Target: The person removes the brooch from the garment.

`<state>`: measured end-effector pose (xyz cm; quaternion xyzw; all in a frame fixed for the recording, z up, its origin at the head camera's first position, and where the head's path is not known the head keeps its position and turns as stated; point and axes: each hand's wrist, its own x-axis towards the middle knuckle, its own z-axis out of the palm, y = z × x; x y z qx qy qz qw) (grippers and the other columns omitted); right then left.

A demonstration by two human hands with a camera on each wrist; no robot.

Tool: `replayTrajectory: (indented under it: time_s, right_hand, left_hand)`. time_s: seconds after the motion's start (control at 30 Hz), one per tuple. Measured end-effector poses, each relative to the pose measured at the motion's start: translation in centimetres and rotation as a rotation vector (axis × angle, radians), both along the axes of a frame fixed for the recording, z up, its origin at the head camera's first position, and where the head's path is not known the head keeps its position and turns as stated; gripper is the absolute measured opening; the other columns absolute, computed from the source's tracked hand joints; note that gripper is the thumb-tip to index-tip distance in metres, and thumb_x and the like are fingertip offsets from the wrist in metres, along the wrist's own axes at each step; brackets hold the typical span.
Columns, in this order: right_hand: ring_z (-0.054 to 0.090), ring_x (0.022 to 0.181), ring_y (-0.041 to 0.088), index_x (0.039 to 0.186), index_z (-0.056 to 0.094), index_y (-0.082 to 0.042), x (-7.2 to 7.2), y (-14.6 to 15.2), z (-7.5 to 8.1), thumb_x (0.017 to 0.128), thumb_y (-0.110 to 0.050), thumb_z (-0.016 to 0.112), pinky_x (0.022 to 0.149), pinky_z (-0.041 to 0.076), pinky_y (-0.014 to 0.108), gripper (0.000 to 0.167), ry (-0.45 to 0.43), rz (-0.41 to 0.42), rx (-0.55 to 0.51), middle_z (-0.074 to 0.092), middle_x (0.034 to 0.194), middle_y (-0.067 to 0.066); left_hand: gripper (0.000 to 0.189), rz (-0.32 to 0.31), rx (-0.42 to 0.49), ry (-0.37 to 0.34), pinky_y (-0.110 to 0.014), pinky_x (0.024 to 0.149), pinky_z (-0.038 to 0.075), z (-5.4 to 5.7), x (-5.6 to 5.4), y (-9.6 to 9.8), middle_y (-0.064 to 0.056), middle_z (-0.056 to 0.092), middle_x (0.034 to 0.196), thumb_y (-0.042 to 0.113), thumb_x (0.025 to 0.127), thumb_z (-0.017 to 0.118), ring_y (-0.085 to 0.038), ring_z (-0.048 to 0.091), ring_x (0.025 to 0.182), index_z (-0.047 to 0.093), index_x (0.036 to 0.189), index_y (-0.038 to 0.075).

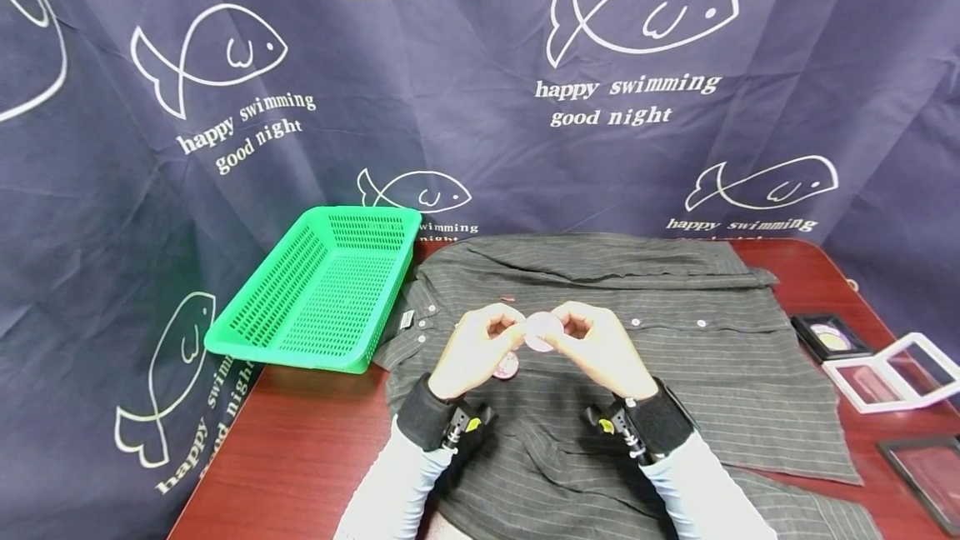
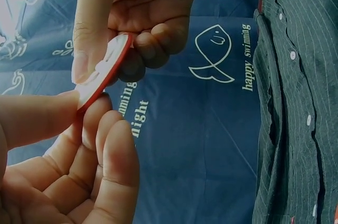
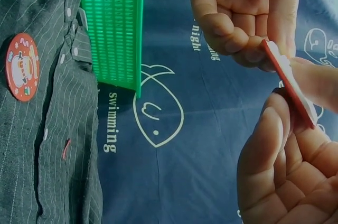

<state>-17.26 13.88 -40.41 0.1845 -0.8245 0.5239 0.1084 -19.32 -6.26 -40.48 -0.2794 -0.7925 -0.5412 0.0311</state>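
Both hands hold a thin round disc (image 1: pixel 542 332) with a white face and red rim, raised over a dark pinstriped shirt (image 1: pixel 720 390). My left hand (image 1: pixel 480 348) pinches one edge between thumb and fingers. From the opposite side, my right hand (image 1: pixel 603 352) grips it, the thumb lying across the white face. Small white raised bits show on that face in the left wrist view, where the disc (image 2: pixel 108 65) is seen nearly edge-on. Below the hands, a red round badge (image 3: pixel 22 67) with a cartoon print lies on the shirt.
A green plastic basket (image 1: pixel 330 298) stands at the left of the red-brown table (image 1: pixel 300 448). A small red scrap (image 3: pixel 66 148) lies on the shirt. On the right are a black case (image 1: pixel 828 336), an opened white-framed case (image 1: pixel 892 373) and a dark frame (image 1: pixel 926 473).
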Motion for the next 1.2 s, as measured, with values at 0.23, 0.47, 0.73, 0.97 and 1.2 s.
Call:
replayTrajectory:
  time_s: [0.23,0.47,0.73,0.97,1.2]
  right_hand:
    - [0.060,0.064,0.003,0.089,0.070,-0.007,-0.2,0.3,-0.2,0.086,-0.011,0.075,0.059,0.049,0.020,0.007,-0.015,0.020,-0.050,0.069,0.077,0.004]
    - [0.063,0.068,0.004,0.096,0.071,-0.006,-0.3,0.8,0.1,0.085,-0.007,0.074,0.060,0.050,0.020,0.011,0.010,-0.007,-0.090,0.071,0.081,0.009]
    - [0.065,0.074,0.003,0.101,0.071,-0.003,0.0,1.1,0.6,0.086,-0.006,0.074,0.067,0.052,0.017,0.016,0.065,-0.028,-0.142,0.072,0.085,0.011]
    - [0.065,0.081,0.000,0.098,0.071,-0.005,0.4,0.9,1.2,0.084,-0.003,0.075,0.074,0.052,0.016,0.015,0.178,-0.031,-0.117,0.071,0.088,0.007]
    - [0.062,0.082,0.000,0.096,0.073,-0.008,0.3,0.6,1.1,0.078,0.006,0.077,0.076,0.051,0.017,0.024,0.338,-0.012,-0.075,0.071,0.089,0.003]
  left_hand:
    - [0.010,-0.007,0.016,0.024,-0.018,0.059,0.046,-0.1,-0.2,-0.3,-0.014,0.067,0.075,0.010,0.092,0.067,-0.004,0.056,0.061,0.068,0.092,0.001]
    - [0.011,-0.014,0.051,0.025,-0.019,0.060,0.048,-0.1,-0.3,-0.5,-0.015,0.065,0.075,0.010,0.092,0.066,-0.017,0.059,0.062,0.068,0.092,-0.001]
    - [0.009,0.003,0.055,-0.019,-0.019,0.063,0.050,0.3,-0.2,-0.8,-0.018,0.067,0.078,0.005,0.091,0.065,0.000,0.057,0.063,0.068,0.094,-0.003]
    - [0.016,0.033,0.065,-0.074,-0.021,0.065,0.053,0.8,-0.1,-1.0,-0.019,0.069,0.081,0.010,0.092,0.066,-0.012,0.064,0.066,0.069,0.102,-0.003]
    - [0.018,0.052,0.074,-0.064,-0.022,0.065,0.055,1.2,-0.1,-1.4,-0.021,0.067,0.077,0.012,0.093,0.066,-0.013,0.063,0.065,0.070,0.101,-0.003]
